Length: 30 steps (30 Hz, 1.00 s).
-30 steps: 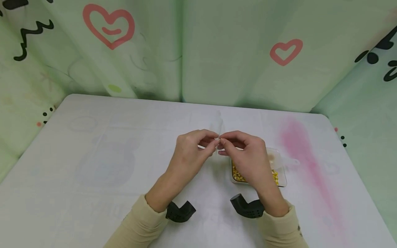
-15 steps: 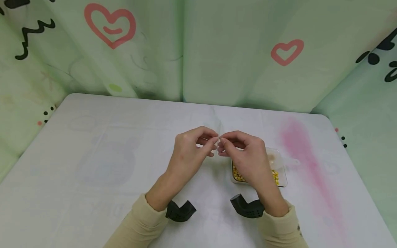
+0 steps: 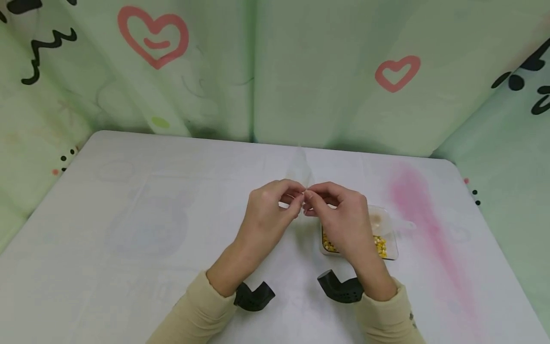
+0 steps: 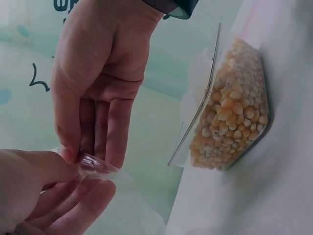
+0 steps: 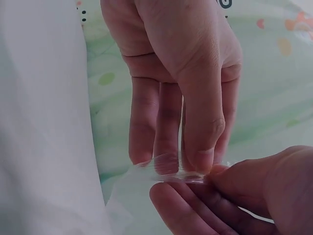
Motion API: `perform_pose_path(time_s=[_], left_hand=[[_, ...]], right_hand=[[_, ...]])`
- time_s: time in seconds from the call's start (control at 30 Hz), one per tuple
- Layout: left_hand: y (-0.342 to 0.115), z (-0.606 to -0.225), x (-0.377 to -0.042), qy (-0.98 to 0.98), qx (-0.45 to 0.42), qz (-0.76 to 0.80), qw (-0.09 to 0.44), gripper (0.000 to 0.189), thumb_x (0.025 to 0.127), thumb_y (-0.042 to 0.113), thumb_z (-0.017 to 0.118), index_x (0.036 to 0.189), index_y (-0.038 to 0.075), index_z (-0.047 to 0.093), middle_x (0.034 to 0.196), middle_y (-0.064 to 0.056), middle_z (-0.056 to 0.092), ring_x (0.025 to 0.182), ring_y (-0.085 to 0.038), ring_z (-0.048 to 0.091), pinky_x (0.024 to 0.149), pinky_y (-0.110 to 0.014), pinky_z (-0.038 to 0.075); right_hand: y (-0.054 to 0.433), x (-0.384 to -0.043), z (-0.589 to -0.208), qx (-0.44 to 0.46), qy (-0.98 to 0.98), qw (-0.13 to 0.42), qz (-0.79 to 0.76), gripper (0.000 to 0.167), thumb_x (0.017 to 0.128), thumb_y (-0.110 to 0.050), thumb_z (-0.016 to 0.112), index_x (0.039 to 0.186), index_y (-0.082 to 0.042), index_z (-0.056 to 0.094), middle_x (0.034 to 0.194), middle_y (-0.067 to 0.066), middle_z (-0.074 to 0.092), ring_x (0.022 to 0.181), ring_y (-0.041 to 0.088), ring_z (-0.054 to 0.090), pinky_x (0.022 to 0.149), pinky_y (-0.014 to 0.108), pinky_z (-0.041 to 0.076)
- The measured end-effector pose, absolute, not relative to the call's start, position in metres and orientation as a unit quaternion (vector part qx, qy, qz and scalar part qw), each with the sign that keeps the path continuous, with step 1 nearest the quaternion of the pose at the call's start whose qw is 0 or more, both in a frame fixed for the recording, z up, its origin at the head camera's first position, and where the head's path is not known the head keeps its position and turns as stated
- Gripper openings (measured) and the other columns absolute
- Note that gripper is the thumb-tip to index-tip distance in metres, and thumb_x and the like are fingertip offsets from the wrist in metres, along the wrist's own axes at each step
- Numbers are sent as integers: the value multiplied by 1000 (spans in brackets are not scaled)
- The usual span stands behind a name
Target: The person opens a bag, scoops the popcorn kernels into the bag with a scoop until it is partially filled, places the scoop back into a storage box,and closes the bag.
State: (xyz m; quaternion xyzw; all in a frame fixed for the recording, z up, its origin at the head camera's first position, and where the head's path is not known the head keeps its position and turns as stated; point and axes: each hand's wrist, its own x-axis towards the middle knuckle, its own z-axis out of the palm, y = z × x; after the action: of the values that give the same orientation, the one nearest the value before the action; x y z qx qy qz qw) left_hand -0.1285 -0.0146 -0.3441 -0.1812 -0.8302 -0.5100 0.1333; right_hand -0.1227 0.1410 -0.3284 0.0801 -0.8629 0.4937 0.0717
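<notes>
Between my two hands hangs a thin clear plastic bag, its upper part standing up beyond the fingertips. My left hand pinches the bag's edge between thumb and fingers. Right beside it, my right hand pinches the same edge, the fingertips of both hands nearly touching. In the left wrist view the crinkled film lies across the fingers; the right wrist view shows the film over the left fingertips. Under my right hand stands a clear box of yellow corn kernels, partly hidden.
A translucent piece with a handle-like tab lies at the corn box's top. The white-covered table has a pink smear on the right. Green curtains stand behind it. Black curved mounts sit at both wrists.
My left hand first lifts slightly away, then comes back right to the right hand's fingertips. The bag's film beyond the fingers spreads wider. The right hand barely moves.
</notes>
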Motion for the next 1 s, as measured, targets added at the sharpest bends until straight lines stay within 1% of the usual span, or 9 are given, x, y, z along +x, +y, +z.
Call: perform_pose_path(time_s=[0.2,0.4,0.53,0.7,0.8,1.0], left_hand=[[-14,-343,-129,-833,-187,-504,133,14,90,9,71,103,7,74,99,-4,75,82,-11,72,65,-12,53],[-17,-341,-129,-839,-178,-494,138,12,90,12,72,100,9,77,92,-2,77,77,-7,70,62,-11,52],[-20,-341,-130,-832,-169,-513,128,9,90,12,72,96,10,78,87,0,77,74,-5,68,62,-12,52],[-24,-340,-132,-809,-168,-554,101,8,90,10,71,94,10,78,85,0,77,72,-5,69,65,-15,55],[-27,-338,-132,-795,-166,-578,76,8,90,9,71,94,11,77,84,0,76,68,-4,70,65,-18,56],[-30,-337,-134,-793,-156,-588,31,8,91,9,69,93,12,76,84,2,76,65,-4,71,65,-23,57]], right_hand=[[142,-124,-327,87,-859,77,498,10,93,-13,68,95,-6,74,84,8,76,67,13,73,66,25,59],[142,-125,-328,87,-854,70,508,12,93,-16,69,95,-5,75,83,9,76,68,13,73,66,26,59],[143,-125,-330,90,-847,59,521,14,93,-17,69,96,-4,74,85,10,76,70,14,74,67,26,59],[144,-125,-329,104,-829,51,547,14,93,-15,68,95,-2,74,84,12,75,71,15,74,68,28,60],[145,-125,-329,112,-823,45,555,14,93,-14,68,95,-1,73,83,14,75,70,16,73,69,29,60],[148,-125,-328,118,-831,30,543,13,94,-13,67,96,-2,73,80,12,74,68,15,73,71,28,59]])
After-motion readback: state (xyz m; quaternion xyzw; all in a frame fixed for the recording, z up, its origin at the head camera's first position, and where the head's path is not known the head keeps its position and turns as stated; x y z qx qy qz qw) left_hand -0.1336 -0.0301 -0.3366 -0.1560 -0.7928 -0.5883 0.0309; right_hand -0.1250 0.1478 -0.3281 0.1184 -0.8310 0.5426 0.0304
